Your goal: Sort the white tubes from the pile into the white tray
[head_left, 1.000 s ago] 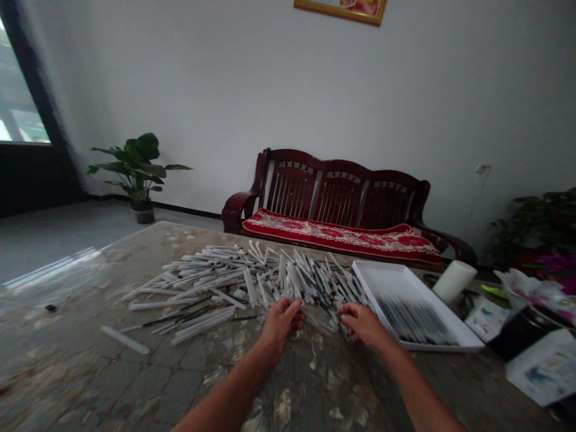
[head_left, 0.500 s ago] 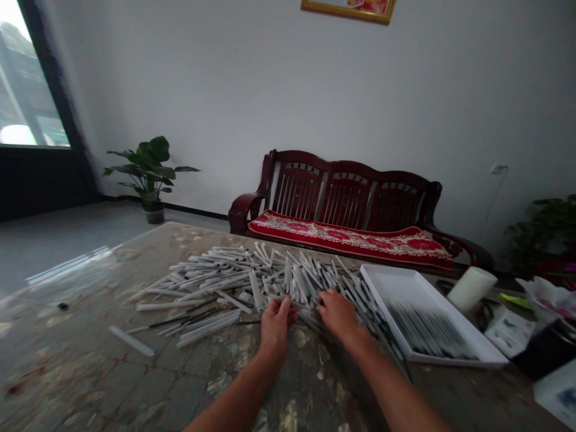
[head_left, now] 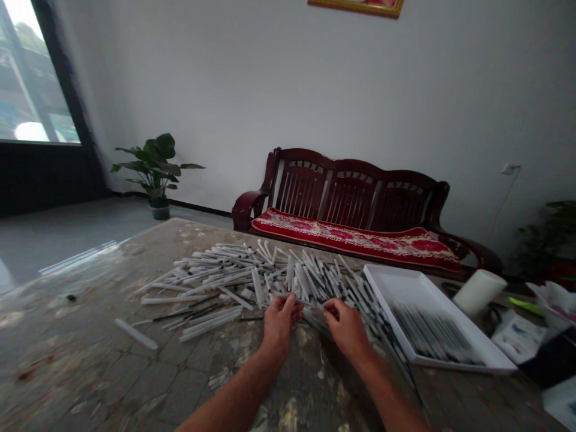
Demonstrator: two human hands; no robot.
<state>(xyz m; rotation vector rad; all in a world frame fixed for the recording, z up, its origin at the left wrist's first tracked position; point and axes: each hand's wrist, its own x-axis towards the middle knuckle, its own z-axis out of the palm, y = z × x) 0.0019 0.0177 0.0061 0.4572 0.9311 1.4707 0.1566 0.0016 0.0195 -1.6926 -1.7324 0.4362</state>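
Note:
My left hand (head_left: 279,318) is closed with thumb and fingers pinching a slim translucent, pen-like stick (head_left: 307,302). The stick runs across to my right hand (head_left: 342,321), whose thumb and fingertips pinch together at its other end. Both hands hover at the near edge of a loose pile of similar whitish sticks (head_left: 216,273), some with dark tips. Dark thin rods (head_left: 198,313) lie among them on the left. To the right, a white shallow box (head_left: 391,276) holds a neat row of grey sticks (head_left: 434,333) with dark ends.
The pile spreads over a patterned stone-like table (head_left: 157,384). One loose whitish tube (head_left: 136,333) lies apart at left, near a small black piece (head_left: 71,297). A white roll (head_left: 479,290) and a small white carton (head_left: 515,337) stand beyond the box. Behind is a wooden bench (head_left: 348,195).
The right hand has shifted slightly right and its pinching fingertips now show beside the stick's end. The left hand keeps its pinch. The whole view has turned slightly left.

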